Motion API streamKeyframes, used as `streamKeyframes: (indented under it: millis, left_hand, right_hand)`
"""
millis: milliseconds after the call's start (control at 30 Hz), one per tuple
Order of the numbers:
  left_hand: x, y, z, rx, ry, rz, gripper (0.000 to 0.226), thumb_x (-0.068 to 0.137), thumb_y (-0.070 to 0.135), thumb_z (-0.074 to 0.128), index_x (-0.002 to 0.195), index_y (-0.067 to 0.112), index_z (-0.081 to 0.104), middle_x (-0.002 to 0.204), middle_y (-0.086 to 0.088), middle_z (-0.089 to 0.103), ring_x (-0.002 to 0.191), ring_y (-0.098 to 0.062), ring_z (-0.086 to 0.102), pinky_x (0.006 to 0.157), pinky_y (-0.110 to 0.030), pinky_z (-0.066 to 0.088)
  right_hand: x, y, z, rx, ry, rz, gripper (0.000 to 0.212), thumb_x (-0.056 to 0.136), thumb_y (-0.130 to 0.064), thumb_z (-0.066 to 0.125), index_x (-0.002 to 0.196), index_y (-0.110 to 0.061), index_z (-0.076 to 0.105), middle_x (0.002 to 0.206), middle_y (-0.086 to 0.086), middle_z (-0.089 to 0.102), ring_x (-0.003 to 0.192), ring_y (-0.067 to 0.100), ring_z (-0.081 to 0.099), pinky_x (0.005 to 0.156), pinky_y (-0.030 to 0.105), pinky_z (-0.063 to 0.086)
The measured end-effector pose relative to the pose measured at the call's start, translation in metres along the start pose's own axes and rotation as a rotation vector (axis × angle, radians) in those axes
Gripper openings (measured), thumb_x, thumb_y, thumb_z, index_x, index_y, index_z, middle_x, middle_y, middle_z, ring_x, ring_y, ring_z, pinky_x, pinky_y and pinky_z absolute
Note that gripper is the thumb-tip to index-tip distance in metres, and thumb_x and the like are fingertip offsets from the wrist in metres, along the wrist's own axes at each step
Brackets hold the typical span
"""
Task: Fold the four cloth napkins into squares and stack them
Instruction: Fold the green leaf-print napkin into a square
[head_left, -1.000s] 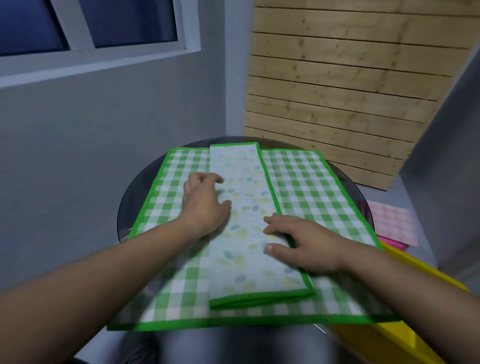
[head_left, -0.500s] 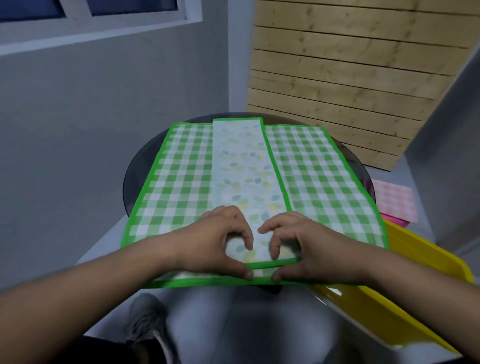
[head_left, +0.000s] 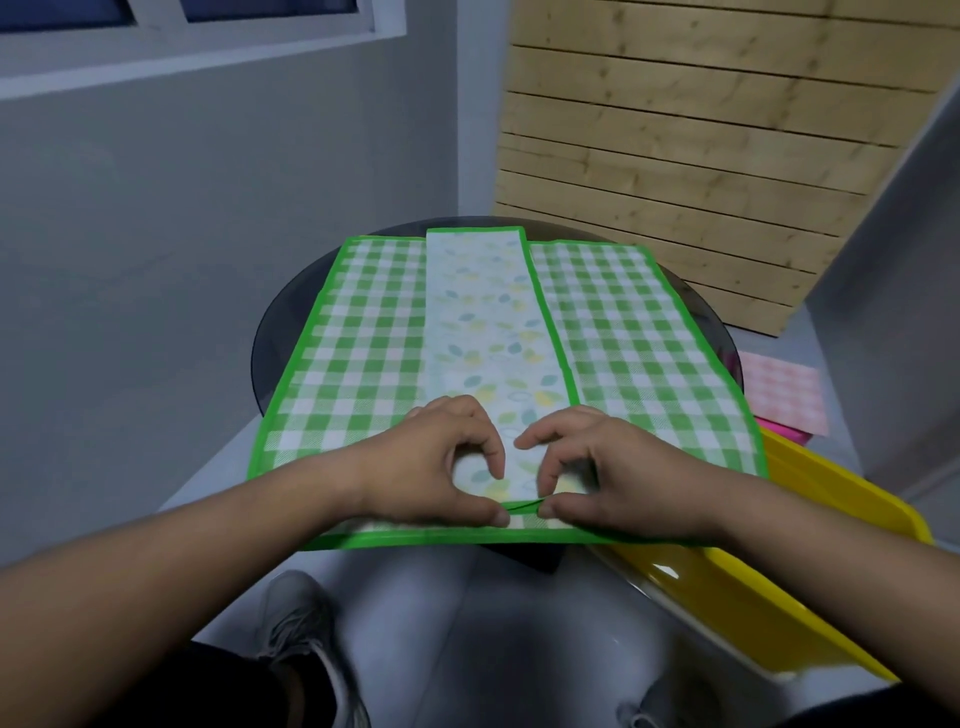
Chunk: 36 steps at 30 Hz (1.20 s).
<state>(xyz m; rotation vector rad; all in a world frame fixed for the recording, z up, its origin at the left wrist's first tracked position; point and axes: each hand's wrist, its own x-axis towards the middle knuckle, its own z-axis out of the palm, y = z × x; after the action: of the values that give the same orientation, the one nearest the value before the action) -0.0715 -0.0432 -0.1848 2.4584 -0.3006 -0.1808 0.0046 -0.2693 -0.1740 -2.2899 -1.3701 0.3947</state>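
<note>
On the round desk (head_left: 283, 332), leaf-print napkin (head_left: 488, 322) folded to a long strip, lay down the middle of the green gingham napkin (head_left: 363, 353), left grip (head_left: 436, 467) and right grip (head_left: 608, 467) both pinched its near hem.

Light is dim, bluish and even; the window (head_left: 270, 8) is dark. Faint shadows fall on the napkin (head_left: 488, 338) under the left hand (head_left: 441, 467) and right hand (head_left: 613, 473). Glare marks the tray (head_left: 810, 618). Edges bow.

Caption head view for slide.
Left hand and right hand pinch the near hem of the leaf-print napkin atop a green checked napkin.
</note>
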Motion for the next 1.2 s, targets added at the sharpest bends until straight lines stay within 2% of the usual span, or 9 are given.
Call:
streamKeyframes:
  millis: [100, 400, 567, 733, 867, 967, 1033, 1133, 1200]
  left_hand:
    - [0.000, 0.000, -0.001, -0.019, 0.006, -0.001, 0.038, 0.066, 0.050, 0.086, 0.094, 0.032, 0.068, 0.105, 0.013, 0.053, 0.109, -0.002, 0.049, 0.105, -0.031, 0.038]
    - [0.002, -0.001, -0.002, -0.036, -0.013, -0.011, 0.042, 0.062, 0.058, 0.082, 0.094, 0.035, 0.067, 0.103, 0.011, 0.053, 0.106, -0.004, 0.050, 0.099, -0.032, 0.043]
    - [0.003, 0.001, -0.003, -0.099, -0.017, -0.010, 0.037, 0.065, 0.049, 0.087, 0.092, 0.033, 0.069, 0.104, 0.008, 0.056, 0.102, -0.006, 0.054, 0.097, -0.033, 0.045]
    - [0.006, 0.005, -0.009, -0.214, -0.053, -0.023, 0.037, 0.062, 0.052, 0.085, 0.088, 0.029, 0.071, 0.100, 0.004, 0.063, 0.091, -0.005, 0.059, 0.086, -0.024, 0.048]
    - [0.007, 0.007, -0.018, -0.352, -0.031, -0.060, 0.023, 0.074, 0.027, 0.088, 0.088, 0.015, 0.074, 0.091, -0.007, 0.072, 0.077, -0.005, 0.061, 0.072, -0.018, 0.046]
    - [0.009, 0.009, -0.027, -0.413, 0.007, -0.091, 0.014, 0.078, 0.019, 0.085, 0.082, 0.010, 0.075, 0.081, -0.016, 0.073, 0.066, -0.013, 0.060, 0.063, -0.024, 0.046]
    - [0.011, 0.011, -0.035, -0.435, 0.027, -0.094, 0.011, 0.079, 0.018, 0.084, 0.079, 0.009, 0.077, 0.073, -0.014, 0.072, 0.061, -0.012, 0.057, 0.058, -0.023, 0.044]
    - [0.012, 0.017, -0.049, -0.457, 0.081, -0.083, 0.011, 0.080, 0.019, 0.082, 0.078, 0.009, 0.078, 0.072, -0.007, 0.073, 0.062, -0.009, 0.058, 0.059, -0.020, 0.046]
    - [0.015, 0.021, -0.059, -0.455, 0.124, -0.074, 0.011, 0.081, 0.019, 0.082, 0.078, 0.009, 0.079, 0.071, -0.004, 0.074, 0.063, -0.006, 0.060, 0.060, -0.019, 0.047]
  right_hand:
    - [0.000, -0.001, -0.001, -0.103, -0.020, -0.065, 0.009, 0.085, -0.036, 0.071, 0.089, -0.028, 0.071, 0.136, -0.014, 0.054, 0.128, 0.000, 0.041, 0.105, 0.016, 0.032]
    - [0.002, -0.002, 0.008, -0.293, 0.023, -0.163, 0.008, 0.084, -0.026, 0.062, 0.081, -0.018, 0.062, 0.128, 0.002, 0.060, 0.116, 0.019, 0.052, 0.093, 0.036, 0.047]
    - [0.005, 0.000, 0.008, -0.281, 0.033, -0.150, 0.009, 0.085, -0.028, 0.059, 0.081, -0.020, 0.060, 0.129, -0.002, 0.058, 0.117, 0.016, 0.050, 0.096, 0.036, 0.044]
    - [0.008, -0.001, -0.002, -0.145, 0.046, -0.064, 0.007, 0.089, -0.027, 0.058, 0.086, -0.026, 0.052, 0.129, -0.010, 0.056, 0.118, 0.007, 0.050, 0.098, 0.022, 0.037]
    - [0.011, -0.003, -0.013, -0.004, 0.063, 0.006, 0.014, 0.091, -0.027, 0.057, 0.082, -0.031, 0.047, 0.120, -0.013, 0.058, 0.108, 0.002, 0.056, 0.094, 0.029, 0.045]
    - [0.014, -0.002, -0.016, 0.126, 0.101, 0.035, 0.015, 0.091, -0.027, 0.061, 0.082, -0.035, 0.053, 0.111, -0.014, 0.066, 0.103, 0.003, 0.062, 0.092, 0.034, 0.050]
    - [0.015, -0.002, -0.020, 0.229, 0.136, 0.047, 0.003, 0.090, -0.032, 0.063, 0.088, -0.032, 0.061, 0.101, -0.012, 0.070, 0.094, 0.006, 0.066, 0.086, 0.036, 0.054]
    - [0.017, -0.001, -0.029, 0.355, 0.206, 0.065, 0.014, 0.084, -0.034, 0.075, 0.090, -0.023, 0.067, 0.082, -0.007, 0.068, 0.072, 0.004, 0.061, 0.067, 0.025, 0.050]
    - [0.018, 0.002, -0.036, 0.434, 0.254, 0.079, 0.017, 0.079, -0.026, 0.081, 0.089, -0.017, 0.070, 0.076, -0.006, 0.066, 0.068, 0.004, 0.059, 0.063, 0.020, 0.046]
